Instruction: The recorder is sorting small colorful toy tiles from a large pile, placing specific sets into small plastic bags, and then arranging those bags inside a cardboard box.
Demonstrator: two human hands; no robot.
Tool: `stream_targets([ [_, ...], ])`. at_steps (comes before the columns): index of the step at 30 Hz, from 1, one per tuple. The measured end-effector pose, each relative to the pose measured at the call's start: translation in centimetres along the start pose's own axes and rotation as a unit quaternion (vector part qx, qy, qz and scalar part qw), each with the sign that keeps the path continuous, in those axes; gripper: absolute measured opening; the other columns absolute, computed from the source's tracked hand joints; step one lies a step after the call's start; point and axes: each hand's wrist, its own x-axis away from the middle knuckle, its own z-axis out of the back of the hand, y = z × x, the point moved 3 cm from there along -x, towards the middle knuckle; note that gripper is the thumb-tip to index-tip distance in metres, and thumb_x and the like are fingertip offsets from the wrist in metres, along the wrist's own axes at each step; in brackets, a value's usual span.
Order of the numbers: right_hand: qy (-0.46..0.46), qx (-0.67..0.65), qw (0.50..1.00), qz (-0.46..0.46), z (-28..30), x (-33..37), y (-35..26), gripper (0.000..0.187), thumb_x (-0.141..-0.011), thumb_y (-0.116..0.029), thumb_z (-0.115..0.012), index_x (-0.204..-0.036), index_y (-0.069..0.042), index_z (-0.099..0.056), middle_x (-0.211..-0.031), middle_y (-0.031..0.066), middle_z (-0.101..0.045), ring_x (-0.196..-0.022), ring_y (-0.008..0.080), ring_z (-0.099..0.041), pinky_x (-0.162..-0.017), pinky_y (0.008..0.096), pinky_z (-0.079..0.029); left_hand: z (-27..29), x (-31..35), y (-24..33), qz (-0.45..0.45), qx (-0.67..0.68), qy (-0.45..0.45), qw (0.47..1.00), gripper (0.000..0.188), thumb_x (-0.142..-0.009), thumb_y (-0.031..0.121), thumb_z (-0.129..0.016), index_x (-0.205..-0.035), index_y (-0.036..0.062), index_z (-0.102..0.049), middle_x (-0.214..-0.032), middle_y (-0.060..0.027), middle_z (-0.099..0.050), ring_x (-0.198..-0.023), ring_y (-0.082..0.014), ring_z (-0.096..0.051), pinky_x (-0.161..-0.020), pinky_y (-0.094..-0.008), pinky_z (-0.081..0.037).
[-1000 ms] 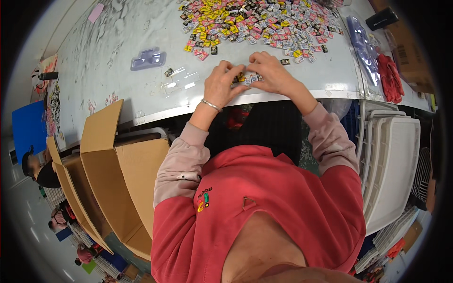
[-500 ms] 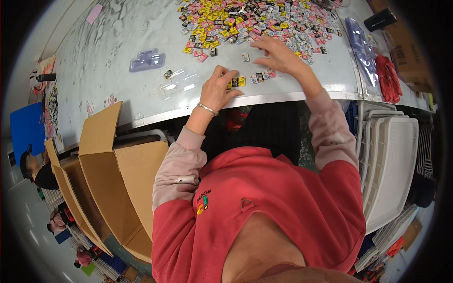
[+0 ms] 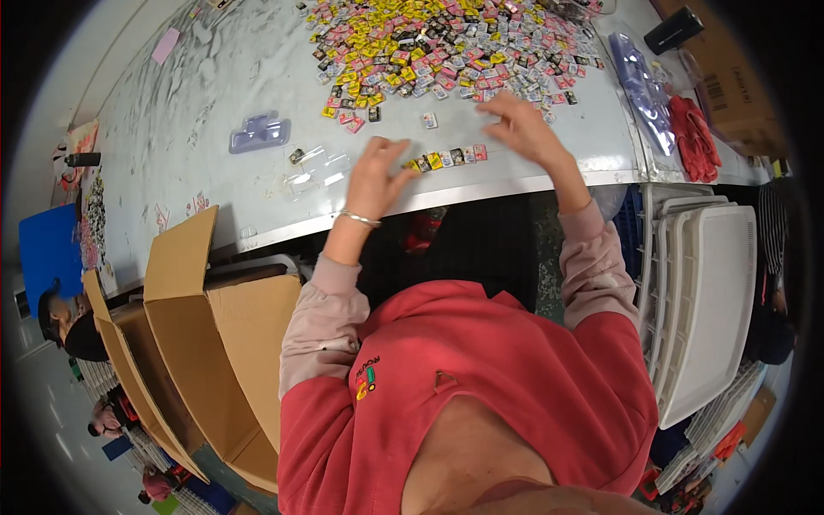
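Observation:
A short row of small flat printed pieces [image 3: 451,158], yellow, black, white and pink, lies along the near edge of the table. My left hand [image 3: 376,180], with a bracelet at its wrist, is just off the row's left end, thumb and fingers apart. Over the table to the upper right of the row, my right hand [image 3: 525,130] hovers with its thumb and fingers apart and nothing visible in it. A single white piece [image 3: 430,120] lies between the hands. Beyond them spreads a big heap of similar pieces [image 3: 446,56].
Left of my hands are clear plastic trays [image 3: 322,172] and a purplish plastic tray [image 3: 260,133]. To the right lie longer plastic trays [image 3: 639,94], red gloves [image 3: 693,137] and a black cylinder [image 3: 674,31]. Open cardboard boxes [image 3: 193,343] and stacked white crates [image 3: 704,309] flank me.
Two separate groups of pieces now form one continuous row. My left hand has drawn off the row to the left, and my right hand has shifted slightly right and nearer.

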Motion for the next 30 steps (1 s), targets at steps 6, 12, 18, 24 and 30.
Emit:
stream_targets([
  [6, 0.085, 0.1, 0.989, -0.06, 2.0, -4.3, 4.2, 0.017, -0.078, -0.011, -0.065, -0.094, -0.007, -0.068, -0.087, 0.0118, -0.06, -0.081, 0.0295, -0.061, -0.072, 0.0397, -0.049, 5.1, 3.0, -5.2, 0.065, -0.23, 0.124, 0.963, 0.027, -0.077, 0.01, -0.068, -0.104, 0.0029, -0.065, -0.093, -0.0151, -0.06, -0.082, -0.0326, -0.058, -0.07, -0.0388, -0.047],
  [12, 0.028, 0.096, 0.995, 0.012, 0.0, -4.1, 1.2, 0.023, -0.075, -0.013, -0.068, -0.096, -0.004, -0.067, -0.085, 0.0122, -0.059, -0.078, 0.0293, -0.059, -0.071, 0.0382, -0.048, 2.4, 2.2, -4.3, 0.049, -0.167, 0.098, 0.98, 0.026, -0.079, 0.006, -0.062, -0.105, 0.002, -0.064, -0.087, -0.0159, -0.058, -0.082, -0.0336, -0.057, -0.073, -0.0402, -0.047],
  [18, -0.102, 0.075, 0.992, 0.021, -1.0, 0.9, -0.9, 0.045, -0.069, -0.019, -0.075, -0.11, -0.006, -0.062, -0.095, 0.0109, -0.055, -0.081, 0.0292, -0.058, -0.071, 0.0369, -0.047, 1.0, 0.2, -0.5, 0.067, -0.152, 0.072, 0.983, 0.028, -0.077, 0.008, -0.066, -0.104, 0.0022, -0.063, -0.088, -0.0153, -0.058, -0.08, -0.0351, -0.059, -0.069, -0.0406, -0.049],
  [24, -0.121, 0.087, 0.989, -0.009, -2.4, 1.3, -2.0, 0.062, -0.066, -0.028, -0.078, -0.122, -0.011, -0.057, -0.103, 0.0106, -0.051, -0.09, 0.0311, -0.057, -0.076, 0.0398, -0.047, -1.7, 1.0, 2.9, 0.042, -0.088, -0.034, 0.995, 0.034, -0.074, 0.005, -0.069, -0.105, 0.0033, -0.058, -0.097, -0.0144, -0.055, -0.081, -0.0348, -0.061, -0.069, -0.0426, -0.051],
  [30, -0.15, 0.075, 0.986, 0.027, -2.1, 1.5, -1.6, 0.063, -0.067, -0.028, -0.077, -0.124, -0.011, -0.055, -0.103, 0.01, -0.05, -0.089, 0.0305, -0.057, -0.074, 0.0391, -0.046, -1.7, 1.0, 1.8, 0.039, -0.057, -0.054, 0.996, 0.038, -0.074, 0.004, -0.068, -0.111, 0.0051, -0.059, -0.103, -0.0144, -0.055, -0.084, -0.0351, -0.061, -0.072, -0.0409, -0.051],
])
